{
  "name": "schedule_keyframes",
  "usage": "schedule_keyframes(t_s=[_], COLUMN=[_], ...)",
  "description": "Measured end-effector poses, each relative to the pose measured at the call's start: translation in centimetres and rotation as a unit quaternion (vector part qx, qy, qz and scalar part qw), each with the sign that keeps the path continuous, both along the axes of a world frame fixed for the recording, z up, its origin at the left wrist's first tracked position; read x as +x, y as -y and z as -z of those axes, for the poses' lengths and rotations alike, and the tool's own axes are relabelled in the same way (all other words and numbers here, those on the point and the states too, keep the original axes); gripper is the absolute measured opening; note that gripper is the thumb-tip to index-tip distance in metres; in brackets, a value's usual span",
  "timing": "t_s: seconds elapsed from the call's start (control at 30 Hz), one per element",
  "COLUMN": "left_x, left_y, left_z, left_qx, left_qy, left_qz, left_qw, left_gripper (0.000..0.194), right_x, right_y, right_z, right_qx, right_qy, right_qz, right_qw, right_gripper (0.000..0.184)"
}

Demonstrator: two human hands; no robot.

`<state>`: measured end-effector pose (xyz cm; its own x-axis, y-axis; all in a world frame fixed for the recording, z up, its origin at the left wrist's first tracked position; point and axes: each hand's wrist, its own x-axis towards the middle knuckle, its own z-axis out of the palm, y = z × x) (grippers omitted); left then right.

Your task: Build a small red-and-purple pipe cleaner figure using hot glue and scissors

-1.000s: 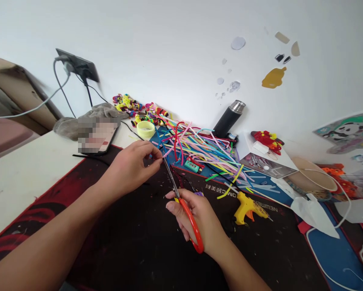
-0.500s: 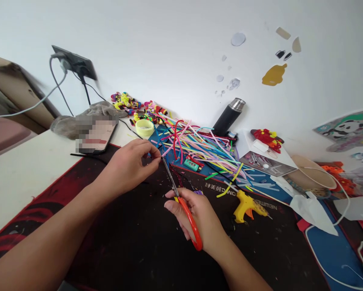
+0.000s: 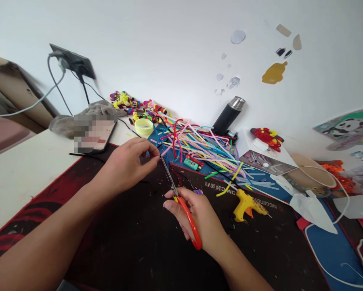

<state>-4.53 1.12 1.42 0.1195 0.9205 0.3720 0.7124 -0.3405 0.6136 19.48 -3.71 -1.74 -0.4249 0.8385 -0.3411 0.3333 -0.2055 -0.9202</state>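
Note:
Red-handled scissors (image 3: 189, 220) are gripped in my right hand (image 3: 199, 214), their metal blades pointing up and left, close together. The blade tips meet the fingertips of my left hand (image 3: 133, 161), where thumb and forefinger are pinched. Whatever sits in that pinch is tiny and dark, too small to name. Just beyond the blades lies a loose heap of coloured pipe cleaners (image 3: 205, 145). A small teal-and-red item (image 3: 191, 163) rests at the heap's near edge.
A yellow glue gun (image 3: 248, 206) lies on the dark mat (image 3: 145, 242) at right. Behind are a black thermos (image 3: 228, 117), a pale yellow ring-shaped holder (image 3: 144, 127) and small fuzzy figures (image 3: 123, 101). A phone (image 3: 98, 135) stands at left; white tissue (image 3: 313, 210) lies at right.
Both hands and the scissors keep nearly the same pose, with the blade tips still at the left fingertips. The whole view has shifted very slightly.

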Motion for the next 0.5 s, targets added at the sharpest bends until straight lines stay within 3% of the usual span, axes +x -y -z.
schedule_keyframes(t_s=[0.5], left_x=[-0.19], left_y=[0.10], left_z=[-0.14], left_qx=[0.003], left_qy=[0.015], left_qz=[-0.015], left_qw=[1.000], left_gripper=[0.019], right_x=[0.00], right_y=[0.03], right_z=[0.04], right_qx=[-0.012], right_qy=[0.000], right_qz=[0.000], right_qw=[1.000], right_gripper=[0.058])
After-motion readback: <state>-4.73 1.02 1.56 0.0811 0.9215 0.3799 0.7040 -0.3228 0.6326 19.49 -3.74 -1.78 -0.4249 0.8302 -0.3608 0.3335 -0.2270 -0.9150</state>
